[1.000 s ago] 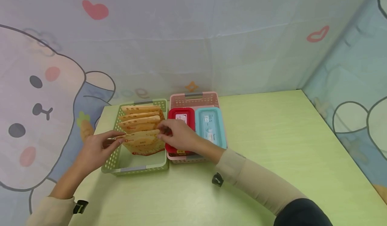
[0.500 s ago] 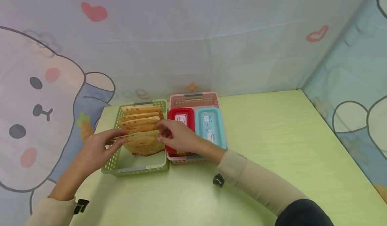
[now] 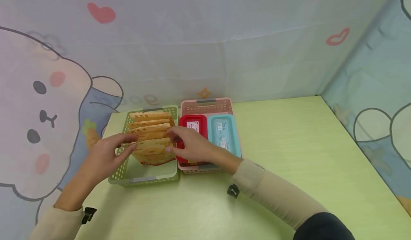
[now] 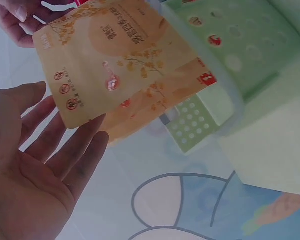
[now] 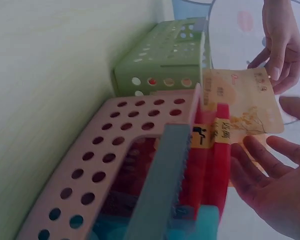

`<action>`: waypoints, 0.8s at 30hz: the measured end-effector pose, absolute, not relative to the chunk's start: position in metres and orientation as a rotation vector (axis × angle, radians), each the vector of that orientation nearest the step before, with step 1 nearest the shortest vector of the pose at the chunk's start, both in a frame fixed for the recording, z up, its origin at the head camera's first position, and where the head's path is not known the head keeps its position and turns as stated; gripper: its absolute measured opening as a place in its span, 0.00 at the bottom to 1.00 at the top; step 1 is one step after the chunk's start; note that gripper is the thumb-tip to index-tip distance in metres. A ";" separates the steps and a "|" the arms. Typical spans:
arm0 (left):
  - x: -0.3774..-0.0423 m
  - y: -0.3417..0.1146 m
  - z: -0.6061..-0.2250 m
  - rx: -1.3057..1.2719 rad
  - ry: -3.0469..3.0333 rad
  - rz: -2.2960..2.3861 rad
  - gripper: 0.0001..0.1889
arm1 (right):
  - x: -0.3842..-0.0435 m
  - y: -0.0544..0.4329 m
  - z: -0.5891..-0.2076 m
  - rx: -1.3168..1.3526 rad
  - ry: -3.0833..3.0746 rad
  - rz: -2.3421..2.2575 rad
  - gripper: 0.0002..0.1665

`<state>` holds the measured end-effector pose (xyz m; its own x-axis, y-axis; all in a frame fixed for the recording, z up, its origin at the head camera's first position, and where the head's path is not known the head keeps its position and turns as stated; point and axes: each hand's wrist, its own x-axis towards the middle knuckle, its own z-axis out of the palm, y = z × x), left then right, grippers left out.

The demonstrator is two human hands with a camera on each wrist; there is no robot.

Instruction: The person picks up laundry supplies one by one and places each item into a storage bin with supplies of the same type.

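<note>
A flat tan printed pouch (image 3: pixel 152 152) stands at the front of a row in the green basket (image 3: pixel 125 178). My left hand (image 3: pixel 102 158) is at its left upper corner. In the left wrist view, the thumb is apart from the pouch and the fingers (image 4: pixel 85 147) reach behind its edge. My right hand (image 3: pixel 192 145) is at the pouch's right upper corner, over the red box. The right wrist view shows that hand's fingers (image 5: pixel 255 155) spread behind the pouch and its thumb apart from it. Several similar pouches (image 3: pixel 149 129) stand behind the front one.
A pink basket (image 3: pixel 207 108) stands against the green one's right side. It holds a red-lidded box (image 3: pixel 193 122) and a light-blue box (image 3: pixel 223 134). The pale green table (image 3: pixel 305 136) extends to the right. A printed cloth wall (image 3: pixel 257 61) rises behind the baskets.
My left hand has let go of the front pouch's corner, its thumb and fingers now apart. The right thumb has loosened slightly from the other corner. The pouch stays upright in the basket.
</note>
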<state>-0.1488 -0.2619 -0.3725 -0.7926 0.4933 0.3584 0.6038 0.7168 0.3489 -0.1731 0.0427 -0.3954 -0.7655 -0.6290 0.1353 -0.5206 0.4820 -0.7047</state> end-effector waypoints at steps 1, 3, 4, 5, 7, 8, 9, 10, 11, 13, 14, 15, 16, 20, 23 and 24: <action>-0.148 -0.260 -0.370 -0.871 -2.680 -0.655 0.14 | -0.172 0.044 -0.394 -1.010 2.583 -1.125 0.32; -0.148 -0.257 -0.366 -0.868 -2.681 -0.628 0.16 | -0.172 0.046 -0.391 -1.013 2.586 -1.069 0.37; -0.148 -0.254 -0.363 -0.871 -2.682 -0.615 0.17 | -0.171 0.046 -0.390 -1.017 2.587 -1.046 0.39; -0.149 -0.252 -0.360 -0.875 -2.682 -0.607 0.18 | -0.171 0.047 -0.389 -1.023 2.587 -1.025 0.41; -0.150 -0.248 -0.353 -0.882 -2.685 -0.595 0.19 | -0.171 0.049 -0.387 -1.042 2.594 -0.980 0.45; -0.150 -0.246 -0.351 -0.880 -2.686 -0.592 0.20 | -0.170 0.050 -0.386 -1.052 2.599 -0.956 0.47; -0.150 -0.244 -0.348 -0.878 -2.686 -0.591 0.20 | -0.170 0.051 -0.384 -1.061 2.606 -0.936 0.48; -0.151 -0.243 -0.346 -0.877 -2.680 -0.590 0.21 | -0.169 0.052 -0.384 -1.067 2.615 -0.914 0.49; -0.151 -0.241 -0.344 -0.875 -2.673 -0.595 0.21 | -0.169 0.053 -0.383 -1.070 2.626 -0.892 0.51; -0.152 -0.238 -0.342 -0.881 -2.644 -0.598 0.22 | -0.168 0.056 -0.380 -1.068 2.653 -0.847 0.53; -0.153 -0.236 -0.341 -0.887 -2.624 -0.597 0.23 | -0.167 0.057 -0.379 -1.063 2.663 -0.830 0.54; -0.154 -0.235 -0.341 -0.896 -2.598 -0.597 0.24 | -0.166 0.059 -0.377 -1.060 2.675 -0.814 0.54; -0.155 -0.233 -0.341 -0.904 -2.573 -0.598 0.26 | -0.166 0.061 -0.375 -1.058 2.687 -0.795 0.55; -0.160 -0.225 -0.341 -0.919 -2.533 -0.612 0.34 | -0.164 0.069 -0.369 -1.072 2.723 -0.742 0.55; -0.162 -0.219 -0.339 -0.923 -2.573 -0.628 0.41 | -0.163 0.077 -0.367 -1.095 2.750 -0.713 0.56; -0.163 -0.217 -0.339 -0.933 -2.583 -0.631 0.43 | -0.163 0.080 -0.367 -1.107 2.760 -0.705 0.56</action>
